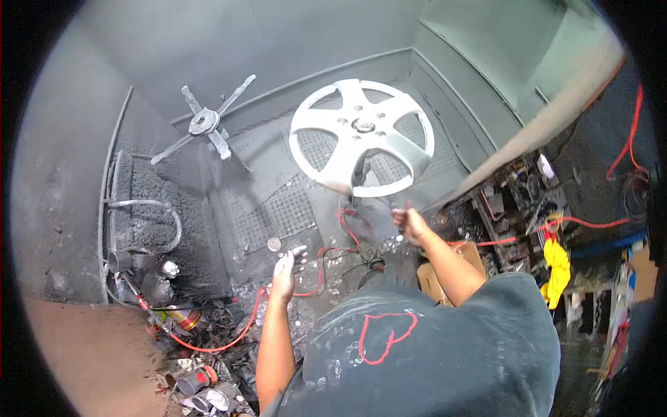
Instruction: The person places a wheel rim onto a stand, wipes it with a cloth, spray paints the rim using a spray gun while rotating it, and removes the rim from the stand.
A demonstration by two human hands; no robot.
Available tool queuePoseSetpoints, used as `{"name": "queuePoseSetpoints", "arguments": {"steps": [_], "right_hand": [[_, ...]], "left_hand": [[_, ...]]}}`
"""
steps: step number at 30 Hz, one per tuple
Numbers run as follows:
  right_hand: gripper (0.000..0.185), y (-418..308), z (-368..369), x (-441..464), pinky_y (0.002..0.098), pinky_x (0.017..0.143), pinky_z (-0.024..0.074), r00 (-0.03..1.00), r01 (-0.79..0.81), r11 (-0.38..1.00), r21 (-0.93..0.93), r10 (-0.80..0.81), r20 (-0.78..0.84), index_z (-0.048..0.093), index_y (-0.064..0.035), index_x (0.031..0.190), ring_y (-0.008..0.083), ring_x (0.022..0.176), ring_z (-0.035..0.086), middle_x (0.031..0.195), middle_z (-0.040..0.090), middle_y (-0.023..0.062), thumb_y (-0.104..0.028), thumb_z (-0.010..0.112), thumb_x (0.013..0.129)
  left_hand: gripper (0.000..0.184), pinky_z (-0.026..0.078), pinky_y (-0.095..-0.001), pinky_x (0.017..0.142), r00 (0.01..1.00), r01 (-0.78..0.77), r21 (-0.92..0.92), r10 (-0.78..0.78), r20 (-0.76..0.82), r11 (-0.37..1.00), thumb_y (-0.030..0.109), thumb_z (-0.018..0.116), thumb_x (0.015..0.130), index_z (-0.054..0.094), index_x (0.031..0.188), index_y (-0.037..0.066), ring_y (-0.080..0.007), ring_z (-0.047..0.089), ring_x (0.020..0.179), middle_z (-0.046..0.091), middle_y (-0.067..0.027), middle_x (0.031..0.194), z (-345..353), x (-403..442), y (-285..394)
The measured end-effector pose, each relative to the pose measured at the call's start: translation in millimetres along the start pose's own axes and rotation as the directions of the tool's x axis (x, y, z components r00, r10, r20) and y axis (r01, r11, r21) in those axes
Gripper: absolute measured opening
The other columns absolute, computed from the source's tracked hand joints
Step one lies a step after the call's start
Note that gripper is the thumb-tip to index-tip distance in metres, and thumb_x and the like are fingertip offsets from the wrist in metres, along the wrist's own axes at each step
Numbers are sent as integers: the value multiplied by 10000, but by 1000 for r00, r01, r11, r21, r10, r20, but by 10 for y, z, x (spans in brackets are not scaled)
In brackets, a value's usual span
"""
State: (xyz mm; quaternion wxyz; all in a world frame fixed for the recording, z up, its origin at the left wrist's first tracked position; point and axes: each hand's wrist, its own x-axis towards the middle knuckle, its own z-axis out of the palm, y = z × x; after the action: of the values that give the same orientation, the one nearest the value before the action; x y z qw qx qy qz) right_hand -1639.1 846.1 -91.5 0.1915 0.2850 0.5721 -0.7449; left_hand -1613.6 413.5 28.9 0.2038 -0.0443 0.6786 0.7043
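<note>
A silver-white five-spoke wheel rim faces up in front of me, inside a grey booth. My right hand is just below the rim's near edge, its fingers curled around something small and dark that I cannot make out. Lower and to the left, my left hand is raised with its fingers apart and holds nothing. White powder or paint coats its fingers. A red hose runs across the floor between my hands, up toward the rim's near edge.
A four-armed stand coated in grey is at the left. A spray gun and used cups lie at lower left. To the right are a cardboard box, a yellow cloth, a cluttered shelf and another red hose.
</note>
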Motion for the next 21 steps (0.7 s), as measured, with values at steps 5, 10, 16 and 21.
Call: {"name": "queuePoseSetpoints", "arguments": {"steps": [5, 10, 16, 21], "right_hand": [[974, -1801, -442, 270, 434, 937, 463, 973, 220, 765, 605, -221, -75, 499, -14, 1388, 262, 1154, 557, 1309, 593, 115, -822, 274, 893], [1059, -2785, -663, 769, 414, 983, 473, 910, 215, 787, 578, -377, 173, 470, 39, 1398, 276, 1128, 578, 1247, 618, 148, -853, 262, 867], [1070, -3099, -486, 1000, 449, 1093, 367, 913, 116, 735, 668, -343, 219, 430, 90, 1404, 317, 1223, 511, 1328, 547, 203, -831, 348, 865], [1089, -3066, -567, 1093, 467, 1084, 382, 894, 106, 721, 685, -370, 251, 418, 100, 1396, 331, 1229, 500, 1321, 538, 221, -839, 379, 846]], "left_hand": [[615, 473, -308, 802, 989, -38, -367, -17, -145, 929, 545, 356, 1043, 609, 1260, 28, -132, 567, 898, 617, -22, 1012, 444, 1068, 587], [709, 490, -306, 773, 946, -14, -366, -106, -306, 930, 620, 380, 1007, 552, 1315, 4, -136, 588, 867, 622, -35, 1037, 541, 1916, 1080], [763, 478, -344, 828, 937, 71, -365, -187, -295, 928, 654, 345, 997, 548, 1310, -12, -187, 606, 967, 639, -122, 1144, 550, 2162, 1433], [804, 459, -416, 935, 903, 153, -332, -268, -336, 931, 672, 378, 976, 503, 1329, -40, -260, 572, 1099, 577, -177, 1252, 738, 2069, 1668]]}}
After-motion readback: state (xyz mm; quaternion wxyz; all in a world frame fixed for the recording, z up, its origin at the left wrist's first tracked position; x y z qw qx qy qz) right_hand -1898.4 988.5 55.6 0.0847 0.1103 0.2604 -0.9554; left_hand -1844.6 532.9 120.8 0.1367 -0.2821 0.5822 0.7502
